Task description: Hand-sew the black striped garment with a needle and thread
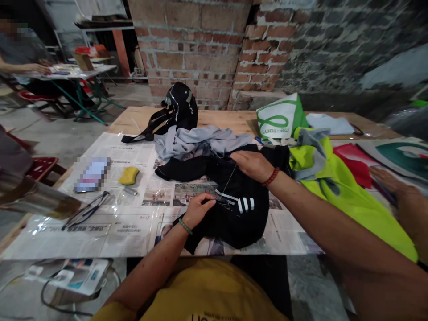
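Note:
A black garment (pixel 247 227) lies on the newspaper, with several white stripes (pixel 246 205) and a loose-looking white strip (pixel 227 195) on it. My left hand (pixel 197 208), green beads at the wrist, pinches the black cloth near the strip's left end. Raised above the garment's far part, my right hand (pixel 250 164), with a red bracelet, is closed on a thin thread (pixel 230 178). The thread runs taut from its fingertips down to the cloth near the strip. Whether a needle is in those fingers cannot be made out.
Grey cloth (pixel 203 141), a black bag (pixel 182 104) and a green-white bag (pixel 281 117) stand behind. A yellow vest (pixel 347 191) and another person's hand (pixel 391 180) are at right. Left are a phone (pixel 92 174), sponge (pixel 129 175), glasses (pixel 87 209) and bottle (pixel 36 196).

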`<state>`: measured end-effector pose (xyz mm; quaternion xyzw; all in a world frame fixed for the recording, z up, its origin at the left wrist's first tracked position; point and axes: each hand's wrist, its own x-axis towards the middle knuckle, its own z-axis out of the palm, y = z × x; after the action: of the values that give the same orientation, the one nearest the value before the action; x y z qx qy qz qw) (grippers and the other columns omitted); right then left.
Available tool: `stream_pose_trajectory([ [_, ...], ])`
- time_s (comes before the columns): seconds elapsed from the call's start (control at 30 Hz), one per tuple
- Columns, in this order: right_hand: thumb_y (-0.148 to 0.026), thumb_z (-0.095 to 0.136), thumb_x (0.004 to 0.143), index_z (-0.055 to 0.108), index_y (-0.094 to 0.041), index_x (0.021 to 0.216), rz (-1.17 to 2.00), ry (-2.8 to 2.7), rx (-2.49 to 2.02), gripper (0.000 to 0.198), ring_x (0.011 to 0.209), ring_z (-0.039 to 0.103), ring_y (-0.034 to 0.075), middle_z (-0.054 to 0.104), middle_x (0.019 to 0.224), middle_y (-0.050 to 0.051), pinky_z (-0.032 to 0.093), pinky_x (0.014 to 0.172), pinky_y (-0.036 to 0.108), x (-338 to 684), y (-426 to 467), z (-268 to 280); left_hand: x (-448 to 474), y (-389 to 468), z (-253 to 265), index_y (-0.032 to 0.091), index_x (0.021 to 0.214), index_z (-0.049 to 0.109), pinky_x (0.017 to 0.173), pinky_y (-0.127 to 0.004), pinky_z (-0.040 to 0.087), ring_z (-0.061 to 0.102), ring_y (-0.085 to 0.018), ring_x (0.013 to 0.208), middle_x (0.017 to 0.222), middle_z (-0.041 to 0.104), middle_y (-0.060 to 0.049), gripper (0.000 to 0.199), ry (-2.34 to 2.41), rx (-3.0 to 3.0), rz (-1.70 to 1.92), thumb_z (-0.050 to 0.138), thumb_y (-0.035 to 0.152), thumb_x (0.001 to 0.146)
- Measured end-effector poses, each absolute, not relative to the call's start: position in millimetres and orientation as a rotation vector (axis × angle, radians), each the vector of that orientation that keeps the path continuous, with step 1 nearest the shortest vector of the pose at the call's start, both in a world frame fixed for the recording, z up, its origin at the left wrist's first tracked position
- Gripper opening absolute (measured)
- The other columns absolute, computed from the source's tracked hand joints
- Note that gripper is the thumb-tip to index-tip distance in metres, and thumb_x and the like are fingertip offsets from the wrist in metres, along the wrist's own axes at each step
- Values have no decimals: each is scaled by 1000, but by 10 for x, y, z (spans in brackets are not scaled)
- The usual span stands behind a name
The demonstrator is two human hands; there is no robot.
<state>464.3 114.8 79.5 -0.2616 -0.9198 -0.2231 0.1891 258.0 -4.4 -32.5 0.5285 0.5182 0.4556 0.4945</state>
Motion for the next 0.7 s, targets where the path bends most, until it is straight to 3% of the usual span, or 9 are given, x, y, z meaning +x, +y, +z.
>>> stream_pose_trajectory([
  [0.27, -16, 41, 87, 57, -16, 105, -626, -2559, -1020, 25, 73, 56, 17, 65, 91, 9, 39, 62, 28, 4723, 1354, 1013, 2569, -35, -372, 16, 72, 64, 67, -22, 42, 52, -11, 67, 68, 61, 2, 13, 1264, 1264, 1106, 63, 29, 69],
  [0.47, -23, 44, 87, 57, -24, 102, -195, -2427, -1068, 20, 78, 53, 17, 63, 89, 5, 38, 75, 30, 4743, 1420, 1204, 2571, -36, -338, 16, 70, 63, 67, -22, 41, 52, -10, 66, 67, 60, 3, 11, 1257, 1243, 1109, 64, 26, 69],
  [0.63, -22, 42, 86, 57, -24, 105, -324, -2466, -1159, 25, 84, 55, 21, 62, 96, 7, 40, 74, 33, 4731, 1500, 1300, 2554, -36, -315, 16, 73, 65, 68, -22, 42, 54, -11, 68, 69, 62, 2, 12, 1269, 1268, 1103, 63, 27, 69],
  [0.7, -21, 43, 85, 57, -22, 106, -153, -2452, -1083, 25, 88, 56, 21, 62, 99, 9, 41, 77, 34, 4679, 1477, 1242, 2536, -41, -316, 16, 76, 66, 70, -23, 43, 55, -12, 70, 72, 64, 1, 13, 1258, 1280, 1098, 61, 26, 70],
])
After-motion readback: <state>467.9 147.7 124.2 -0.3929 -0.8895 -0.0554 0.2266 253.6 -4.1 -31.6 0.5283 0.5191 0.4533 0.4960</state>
